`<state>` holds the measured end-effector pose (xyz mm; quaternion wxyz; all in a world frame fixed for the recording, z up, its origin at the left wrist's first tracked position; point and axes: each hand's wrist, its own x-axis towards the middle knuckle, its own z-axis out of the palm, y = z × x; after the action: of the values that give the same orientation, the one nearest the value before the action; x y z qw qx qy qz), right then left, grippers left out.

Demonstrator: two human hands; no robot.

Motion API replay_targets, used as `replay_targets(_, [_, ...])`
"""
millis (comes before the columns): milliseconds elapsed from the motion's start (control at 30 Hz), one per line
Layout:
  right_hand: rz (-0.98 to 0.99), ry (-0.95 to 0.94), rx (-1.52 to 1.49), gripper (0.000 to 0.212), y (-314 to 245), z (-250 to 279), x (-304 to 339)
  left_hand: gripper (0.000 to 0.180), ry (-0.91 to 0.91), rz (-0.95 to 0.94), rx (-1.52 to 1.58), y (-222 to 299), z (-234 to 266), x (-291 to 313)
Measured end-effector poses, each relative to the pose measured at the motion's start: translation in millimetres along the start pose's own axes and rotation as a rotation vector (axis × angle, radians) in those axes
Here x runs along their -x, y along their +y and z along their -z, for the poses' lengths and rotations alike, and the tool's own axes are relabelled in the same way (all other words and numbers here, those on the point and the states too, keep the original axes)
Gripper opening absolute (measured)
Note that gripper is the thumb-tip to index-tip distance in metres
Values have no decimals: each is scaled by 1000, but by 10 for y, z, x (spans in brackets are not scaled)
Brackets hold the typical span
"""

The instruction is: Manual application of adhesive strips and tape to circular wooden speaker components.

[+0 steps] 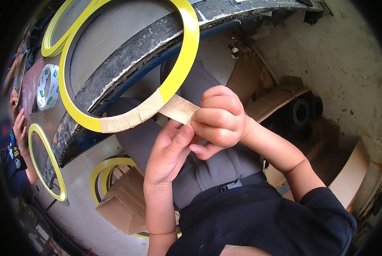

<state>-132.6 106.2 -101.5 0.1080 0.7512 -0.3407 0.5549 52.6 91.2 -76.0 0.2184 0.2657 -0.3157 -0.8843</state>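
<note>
A large flat yellow ring (184,55) lies over the worn dark edge of the table, its near side reaching past it. Beige crinkled paper tape (133,116) is wrapped in overlapping turns around its lower part. From the wrapped end a loose strip of the tape (176,109) runs right to my hands. My right hand (221,117) is closed, with the strip's end going into its curled fingers. Just below, my left hand (169,147) pinches at the same end with thumb and forefinger. The fingers hide the strip's tip.
On the table, a white printed tape roll (48,87) and more yellow rings (50,45) lie to the left. Another person's hand (19,130) is near a yellow ring (58,179). Below are a cardboard box (124,196) and rings; black rolls (300,112) sit at right.
</note>
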Motion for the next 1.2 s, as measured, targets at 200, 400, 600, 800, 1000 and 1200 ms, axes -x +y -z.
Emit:
replay_targets(200, [-282,-176,-309,37,-70,234,48,52,165,-195,-18,83,-98,-30])
replay_targets(400, [-1306,-572,-521,56,-165,379,-336,66,271,-408,-302,-4,-139,-54])
replay_targets(600, [-1388,-412,-808,54,-108,231,-340,80,333,-680,-546,25,-108,-71])
replay_targets(800, [-1354,-333,-879,51,26,259,-381,35,619,-2,-888,412,-491,630])
replay_targets(1000, [-1184,-349,-828,63,144,146,-280,50,489,-701,-1815,808,-242,217])
replay_targets(1200, [-814,-179,-792,62,311,-35,-173,67,363,-792,-1876,742,-80,223])
